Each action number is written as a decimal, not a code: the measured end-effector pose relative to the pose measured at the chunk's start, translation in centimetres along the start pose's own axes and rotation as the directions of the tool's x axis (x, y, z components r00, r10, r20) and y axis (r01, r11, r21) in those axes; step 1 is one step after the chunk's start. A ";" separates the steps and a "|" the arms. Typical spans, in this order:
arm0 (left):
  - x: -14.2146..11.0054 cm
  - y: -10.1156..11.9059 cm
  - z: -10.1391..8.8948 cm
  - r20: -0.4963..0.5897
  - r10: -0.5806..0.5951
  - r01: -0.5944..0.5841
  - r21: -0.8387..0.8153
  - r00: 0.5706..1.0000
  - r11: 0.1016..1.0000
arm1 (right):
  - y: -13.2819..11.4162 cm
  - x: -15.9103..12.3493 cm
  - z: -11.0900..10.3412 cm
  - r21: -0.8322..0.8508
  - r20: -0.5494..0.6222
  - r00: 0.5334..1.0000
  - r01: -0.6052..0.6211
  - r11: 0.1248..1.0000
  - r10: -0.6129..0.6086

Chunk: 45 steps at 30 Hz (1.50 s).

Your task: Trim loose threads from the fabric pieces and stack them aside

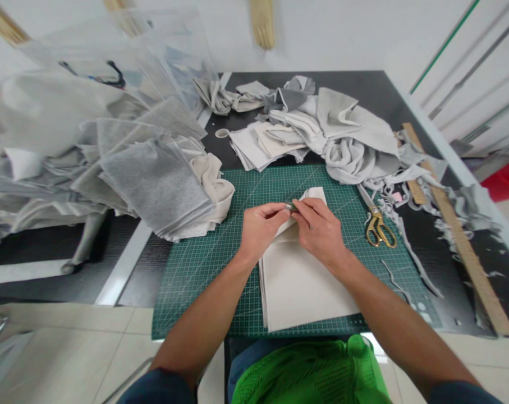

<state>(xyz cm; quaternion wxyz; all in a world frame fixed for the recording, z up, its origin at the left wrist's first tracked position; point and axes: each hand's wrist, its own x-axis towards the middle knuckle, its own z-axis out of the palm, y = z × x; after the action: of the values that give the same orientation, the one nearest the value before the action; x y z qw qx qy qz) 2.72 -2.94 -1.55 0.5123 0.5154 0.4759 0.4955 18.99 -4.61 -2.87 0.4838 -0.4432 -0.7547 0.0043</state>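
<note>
My left hand (259,229) and my right hand (320,231) meet over the cutting mat, fingers pinched together. Between their fingertips is a small, shiny, greenish piece (290,207), too small to name. Under both hands lies a stack of off-white fabric sheets (308,292), its far end (316,193) folded or raised near the fingers. The stack rests on a green gridded cutting mat (203,286). Gold-handled scissors (376,221) lie right of my right hand, with a thin grey fabric strip (395,280) nearer to me.
Piled grey fabric sheets (153,185) cover the left side. Crumpled fabric (355,129) and folded pieces (266,143) lie behind the mat, near a tape roll (221,133). A long wooden ruler (460,235) lies among scraps on the right. A clear plastic box (182,62) stands back left.
</note>
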 end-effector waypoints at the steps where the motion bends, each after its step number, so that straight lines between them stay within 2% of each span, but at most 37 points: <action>1: 0.0 0.0 0.0 -0.001 0.001 -0.001 0.004 1.000 1.000 | 0.0 0.0 0.0 0.003 0.003 1.000 -0.003 1.000 0.003; 14: 0.0 -0.1 0.1 -0.023 0.003 -0.002 0.033 1.000 0.999 | 0.1 0.0 0.0 0.039 -0.002 1.000 -0.022 0.999 0.022; 19: 0.1 -0.3 0.2 -0.027 0.025 -0.024 0.029 0.999 0.999 | -0.3 0.4 -0.5 0.065 -0.035 0.992 -0.116 0.991 0.118; 24: 0.0 -0.8 0.3 -0.054 0.123 -0.115 0.132 0.991 0.984 | -0.5 0.7 -1.2 0.099 -0.033 0.988 -0.148 0.984 0.152; 28: -0.3 -0.6 0.4 -0.084 0.217 -0.188 0.264 0.972 0.946 | -0.7 0.5 -1.2 0.111 0.009 0.995 -0.098 0.989 0.098; 31: -0.3 -0.6 0.4 -0.093 0.245 -0.209 0.289 0.965 0.934 | -0.6 0.4 -1.0 0.080 0.016 0.999 -0.050 0.996 0.049; 36: -0.3 -0.7 0.5 -0.095 0.218 -0.187 0.260 0.971 0.947 | -0.4 0.2 -0.8 0.040 0.025 1.000 -0.013 0.999 0.012; 45: -0.4 -0.6 0.7 -0.104 0.155 -0.135 0.178 0.982 0.975 | -0.2 0.0 -0.7 0.065 0.048 0.998 -0.054 0.996 0.051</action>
<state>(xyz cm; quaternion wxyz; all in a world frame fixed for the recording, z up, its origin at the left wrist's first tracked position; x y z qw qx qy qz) 3.44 -3.34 -2.17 0.4000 0.5608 0.5065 0.5186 19.31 -4.99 -2.39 0.4803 -0.4463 -0.7532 0.0526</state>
